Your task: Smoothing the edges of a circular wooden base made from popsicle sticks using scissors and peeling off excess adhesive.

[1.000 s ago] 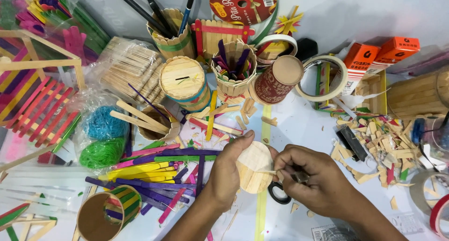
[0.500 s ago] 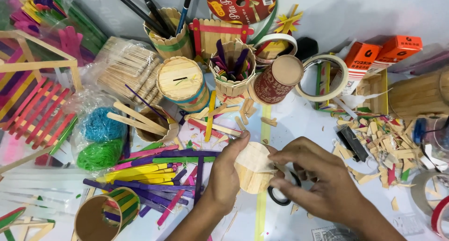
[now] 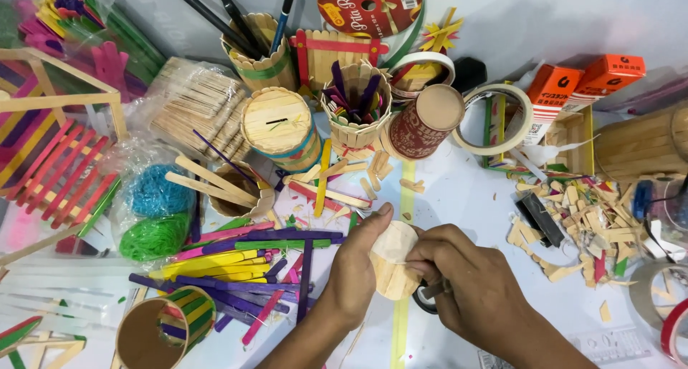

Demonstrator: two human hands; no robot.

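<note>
Low in the frame's centre I see my left hand [image 3: 355, 269] cupped around a small pale wooden cylinder [image 3: 393, 261], thumb up its side. My right hand [image 3: 469, 283] pinches its lower right edge, fingers curled. The cylinder's long axis runs roughly top to bottom, round end toward upper right. Coloured craft sticks [image 3: 244, 251] lie just left; wood scraps [image 3: 573, 226] sit right.

Both hands grip a wooden stick cup [image 3: 393, 263] (perhaps unfinished).
</note>
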